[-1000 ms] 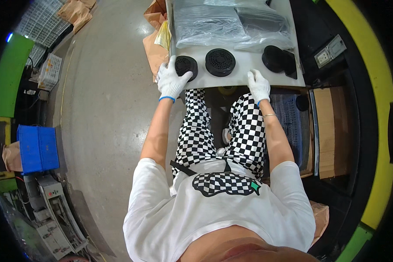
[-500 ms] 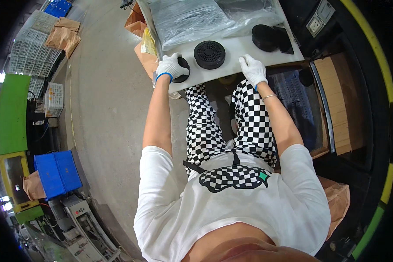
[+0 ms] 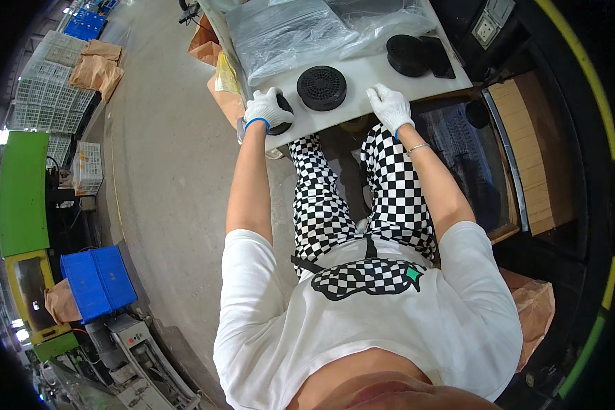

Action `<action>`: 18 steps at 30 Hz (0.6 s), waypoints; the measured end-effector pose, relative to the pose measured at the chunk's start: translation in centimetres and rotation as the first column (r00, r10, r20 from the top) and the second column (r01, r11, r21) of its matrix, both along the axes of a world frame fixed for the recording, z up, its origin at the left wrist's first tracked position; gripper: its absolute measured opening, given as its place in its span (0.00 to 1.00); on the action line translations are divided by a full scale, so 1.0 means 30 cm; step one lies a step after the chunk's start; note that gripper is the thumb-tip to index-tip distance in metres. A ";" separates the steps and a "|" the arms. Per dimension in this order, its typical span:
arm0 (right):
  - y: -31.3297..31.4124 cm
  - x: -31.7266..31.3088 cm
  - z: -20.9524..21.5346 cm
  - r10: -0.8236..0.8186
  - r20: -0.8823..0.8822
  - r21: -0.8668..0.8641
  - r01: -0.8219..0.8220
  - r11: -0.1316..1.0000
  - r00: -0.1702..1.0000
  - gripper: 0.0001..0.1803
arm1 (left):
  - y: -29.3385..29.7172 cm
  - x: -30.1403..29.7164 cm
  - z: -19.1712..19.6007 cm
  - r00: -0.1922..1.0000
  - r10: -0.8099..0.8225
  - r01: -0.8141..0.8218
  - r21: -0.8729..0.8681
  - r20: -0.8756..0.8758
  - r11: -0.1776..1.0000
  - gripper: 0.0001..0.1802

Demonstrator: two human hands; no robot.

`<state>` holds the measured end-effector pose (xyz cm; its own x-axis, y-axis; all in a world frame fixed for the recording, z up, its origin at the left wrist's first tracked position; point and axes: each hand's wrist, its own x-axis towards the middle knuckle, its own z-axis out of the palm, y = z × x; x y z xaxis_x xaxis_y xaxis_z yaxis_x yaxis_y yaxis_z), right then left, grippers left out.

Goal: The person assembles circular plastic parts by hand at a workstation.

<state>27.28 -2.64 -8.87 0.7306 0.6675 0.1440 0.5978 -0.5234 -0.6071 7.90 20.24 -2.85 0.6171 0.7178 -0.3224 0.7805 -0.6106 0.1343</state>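
Observation:
My left hand (image 3: 261, 108), in a white knit glove with a blue cuff, grips a black round part (image 3: 282, 117) at the left front corner of the white tabletop (image 3: 362, 76). That part is tilted and half covered by the glove. A black round perforated cover (image 3: 321, 87) lies flat between my hands, touched by neither. My right hand (image 3: 391, 108), gloved as well, rests at the front edge of the tabletop with its fingers stretched over it and nothing visible in them. Farther right sits another black round part (image 3: 408, 56), beside a flat dark rectangular object (image 3: 439, 57).
Clear plastic bags (image 3: 290, 37) are spread over the back of the tabletop. Brown paper bags (image 3: 225, 92) stand at its left side. An open compartment (image 3: 458, 147) lies to the right. Blue crates (image 3: 99, 283), white crates (image 3: 51, 102) and machinery stand across the floor at left.
The whole view has shifted slightly, so the table sits a little farther left and higher. Both hands keep nearly the same places; the left still grips the round part.

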 end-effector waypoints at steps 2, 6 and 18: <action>0.000 -0.004 0.011 0.010 -0.009 -0.028 -0.010 1.000 1.000 0.21 | 0.003 -0.007 -0.009 1.000 -0.016 0.016 0.011 0.012 1.000 0.46; -0.003 -0.001 0.005 0.008 -0.005 -0.022 -0.008 1.000 1.000 0.21 | -0.021 0.000 -0.002 1.000 -0.024 0.023 0.038 0.014 0.999 0.47; 0.025 -0.040 0.042 0.098 0.176 -0.072 -0.087 0.994 0.979 0.23 | -0.114 0.117 0.068 0.963 -0.266 0.239 0.303 0.051 0.922 0.64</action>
<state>26.09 -1.90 -7.59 0.6314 0.7429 0.2223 0.7416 -0.4946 -0.4533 11.41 16.84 -0.82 0.8068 0.5880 -0.0575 0.5881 -0.8086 -0.0172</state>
